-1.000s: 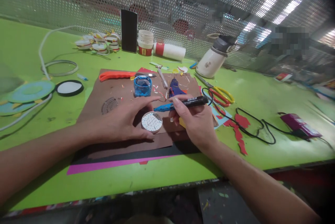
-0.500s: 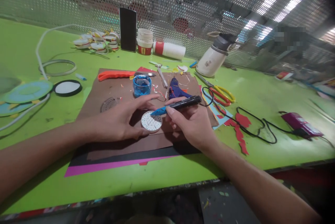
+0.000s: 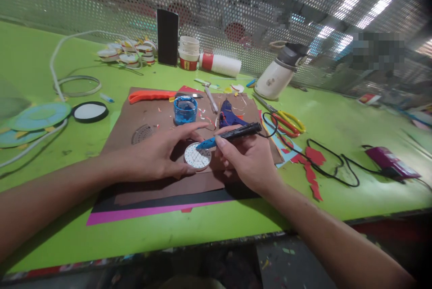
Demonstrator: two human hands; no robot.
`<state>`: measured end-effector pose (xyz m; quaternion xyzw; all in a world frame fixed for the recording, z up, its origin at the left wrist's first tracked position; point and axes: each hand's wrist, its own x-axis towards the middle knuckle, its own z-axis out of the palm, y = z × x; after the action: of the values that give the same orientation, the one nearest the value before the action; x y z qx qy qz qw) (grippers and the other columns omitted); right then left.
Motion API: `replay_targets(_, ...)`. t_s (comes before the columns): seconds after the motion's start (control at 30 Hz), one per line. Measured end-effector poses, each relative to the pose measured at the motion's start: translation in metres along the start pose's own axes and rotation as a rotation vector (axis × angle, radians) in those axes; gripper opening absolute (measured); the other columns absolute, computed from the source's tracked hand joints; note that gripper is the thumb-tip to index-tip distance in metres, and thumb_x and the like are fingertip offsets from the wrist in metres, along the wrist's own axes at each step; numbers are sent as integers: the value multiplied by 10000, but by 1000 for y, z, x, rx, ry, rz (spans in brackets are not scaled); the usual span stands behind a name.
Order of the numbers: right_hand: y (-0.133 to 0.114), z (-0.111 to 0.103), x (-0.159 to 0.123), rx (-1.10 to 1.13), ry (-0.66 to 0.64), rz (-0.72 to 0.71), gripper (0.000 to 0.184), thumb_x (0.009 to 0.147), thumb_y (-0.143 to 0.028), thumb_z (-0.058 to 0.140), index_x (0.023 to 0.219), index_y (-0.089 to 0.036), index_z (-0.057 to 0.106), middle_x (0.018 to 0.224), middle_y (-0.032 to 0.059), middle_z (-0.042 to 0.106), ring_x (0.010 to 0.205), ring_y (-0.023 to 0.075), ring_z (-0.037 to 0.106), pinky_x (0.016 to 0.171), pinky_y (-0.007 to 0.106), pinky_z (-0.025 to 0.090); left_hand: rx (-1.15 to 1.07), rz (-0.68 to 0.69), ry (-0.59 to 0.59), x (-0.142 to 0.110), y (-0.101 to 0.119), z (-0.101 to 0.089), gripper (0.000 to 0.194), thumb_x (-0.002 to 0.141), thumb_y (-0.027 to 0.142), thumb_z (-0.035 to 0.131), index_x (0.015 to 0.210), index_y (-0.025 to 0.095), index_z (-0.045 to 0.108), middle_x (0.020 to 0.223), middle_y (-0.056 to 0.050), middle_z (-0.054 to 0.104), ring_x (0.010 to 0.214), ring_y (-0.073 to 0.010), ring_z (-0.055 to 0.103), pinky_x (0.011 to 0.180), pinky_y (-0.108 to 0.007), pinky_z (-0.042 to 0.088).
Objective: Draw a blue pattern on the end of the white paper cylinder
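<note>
My left hand [image 3: 168, 149] curves round a small round white disc [image 3: 197, 157] marked with dark dots and crossing lines, its thumb at the near edge and fingers at the far side. In my right hand [image 3: 251, 158] is a black marker pen [image 3: 236, 133] with a blue front end, pinched between thumb and fingers. The pen's tip rests on or just over the upper part of the disc; contact is too small to tell. Just beyond the left hand stands a jar of blue paint [image 3: 185, 111]. Both hands are over a brown sheet [image 3: 151, 190].
An orange-handled knife [image 3: 151, 96], a blue glue gun [image 3: 229, 115] and scissors [image 3: 288, 122] lie around the sheet. A black cord runs to a purple box [image 3: 391, 162]. Behind stand a phone [image 3: 168, 37], paper cups [image 3: 221, 65] and a white bottle [image 3: 275, 79]. Left lies a black-rimmed lid [image 3: 89, 112].
The marker's tip has moved left and down from beyond the disc's far edge onto the upper part of its face. My left hand stays round the disc.
</note>
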<state>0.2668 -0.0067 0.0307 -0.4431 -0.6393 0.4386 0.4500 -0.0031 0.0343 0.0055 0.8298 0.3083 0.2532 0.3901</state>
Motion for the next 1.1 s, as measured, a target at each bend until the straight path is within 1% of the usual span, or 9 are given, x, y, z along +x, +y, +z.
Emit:
replay_targets(0.23,1,1,1,12,-27,-25,280,1007,-477,954,1068,-265,781,777,-30,740,682,184,709,697,334,675,2,-29,-18,1,3,0,1040,1049,479,899,1990,259,515,1685,-140,890,1526,-405,859,1356,-520,667)
replay_targets(0.47,0,1,1,21,6,-5,369,1013,-569,1035,1037,-268,823,775,-24,747,729,210,756,711,346,693,19,-66,-15,0,6,0,1035,1034,506,899,1982,303,537,1641,-128,911,1475,-409,876,1271,-511,714)
replay_targets(0.53,0,2,1,16,5,-6,359,1012,-566,1037,1027,-272,831,757,-28,741,725,217,759,701,351,687,32,-72,-1,0,6,1,1038,1018,516,907,1972,301,560,1642,-129,911,1479,-419,872,1272,-524,713)
replay_targets(0.6,0,2,2,22,-4,-22,317,1021,-520,1023,1011,-273,825,725,-41,721,694,210,741,705,352,681,40,-80,4,1,5,1,1047,1006,527,909,1971,303,570,1638,-126,915,1474,-422,874,1268,-531,717)
replay_targets(0.7,1,3,3,36,-7,-57,275,1040,-467,1006,986,-273,818,702,-52,707,649,193,703,711,348,672,45,-90,10,2,4,2,1072,987,546,919,1972,300,573,1650,-129,913,1495,-428,868,1311,-544,698)
replay_targets(0.8,2,4,3,17,9,-68,341,1043,-520,1024,936,-267,822,726,-32,738,642,187,682,678,336,650,35,-91,13,3,3,2,1086,979,566,931,1968,296,571,1661,-135,911,1519,-437,859,1349,-564,676)
replay_targets(0.93,3,3,3,-10,60,-26,472,996,-635,1054,856,-254,813,717,-6,759,630,183,675,598,311,602,46,-101,9,3,5,1,1098,975,571,926,1969,272,566,1640,-140,916,1461,-430,880,1328,-569,686)
replay_targets(1.0,3,3,3,12,113,3,497,968,-647,1072,843,-252,797,707,0,768,610,177,677,571,303,594,58,-99,12,3,5,0,1078,978,566,920,1958,268,586,1645,-145,915,1463,-434,877,1331,-574,680)
replay_targets(1.1,1,2,3,50,179,15,520,971,-660,1076,837,-261,771,690,-4,764,579,168,666,555,300,591,67,-96,11,3,5,0,1063,981,569,929,1955,294,603,1681,-146,903,1500,-450,863,1315,-575,690)
